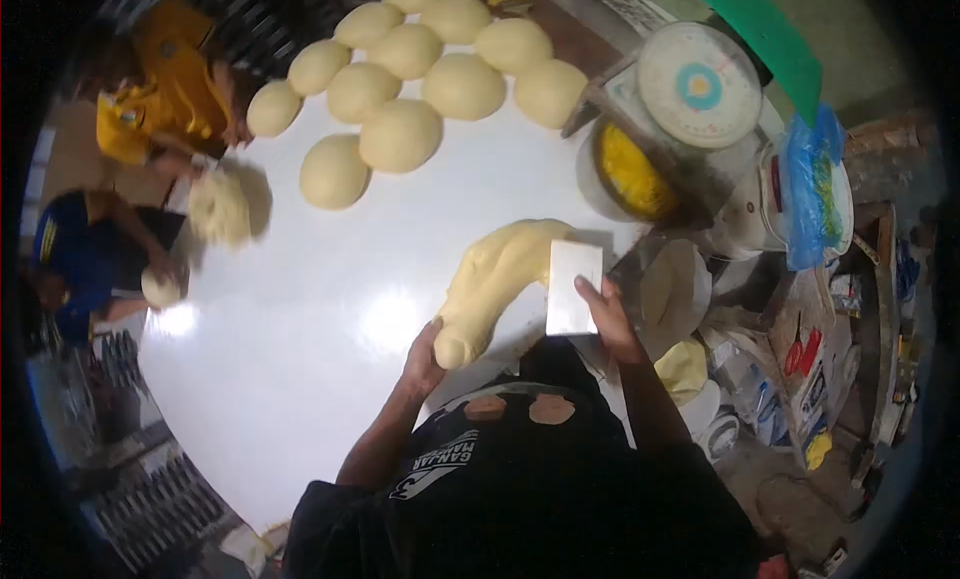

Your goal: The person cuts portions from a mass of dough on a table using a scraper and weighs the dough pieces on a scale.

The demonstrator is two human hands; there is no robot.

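Note:
A long, curved roll of pale yellow dough (490, 274) lies on the white table in front of me. My left hand (425, 359) is closed against the rounded near end of this roll, its fingers partly hidden by the dough. On the other side, my right hand (612, 314) grips a flat white rectangular dough scraper (574, 309), thumb on its face. The scraper is held at the roll's right end and covers part of it. Whether its edge touches the dough I cannot tell.
Several round dough balls (400, 134) sit across the table's far side. At left, two people handle a dough lump (220, 209) and a small ball (161, 287). A dial scale (700, 84) stands at right, beside a pot of yellow stuff (632, 174) and red scissors (795, 354).

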